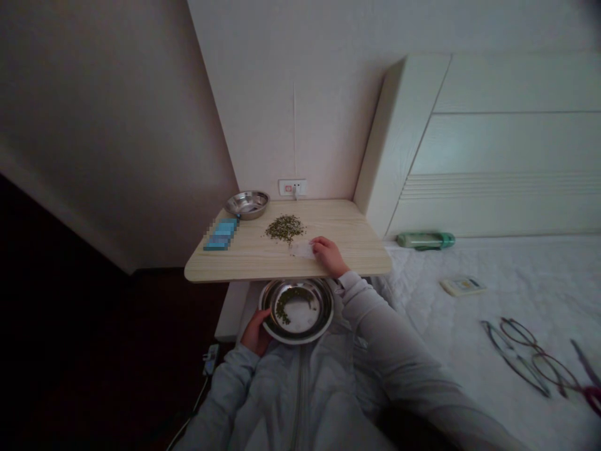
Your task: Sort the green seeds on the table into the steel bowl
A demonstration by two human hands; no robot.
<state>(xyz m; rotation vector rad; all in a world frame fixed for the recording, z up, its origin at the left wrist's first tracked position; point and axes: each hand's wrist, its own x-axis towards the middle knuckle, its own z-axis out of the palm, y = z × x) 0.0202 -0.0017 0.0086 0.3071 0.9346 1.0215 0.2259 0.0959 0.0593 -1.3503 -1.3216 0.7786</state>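
Against my lap, just below the table's front edge, a steel bowl (pixel 325 322) is gripped at its left rim by my left hand (pixel 256 332). Small green beans (pixel 283 308) lie in a curve along the left and back of its inside. On the wooden table, my right hand (pixel 327 255) pinches a thin, whitish translucent piece (pixel 302 250), perhaps plastic, that lies near the tabletop. Its far side reaches toward a loose, spread pile of small green beans (pixel 285 228). A few stray beans are scattered around that pile.
On the pale wooden table (pixel 347 225), a second steel bowl (pixel 247 205) stands back left, behind a blurred blue item (pixel 220 235). A wall socket (pixel 292 187) is behind. To the right, the bed holds a green bottle (pixel 426 240), a pale device (pixel 463 285), eyeglasses (pixel 516 354) and scissors (pixel 592 393).
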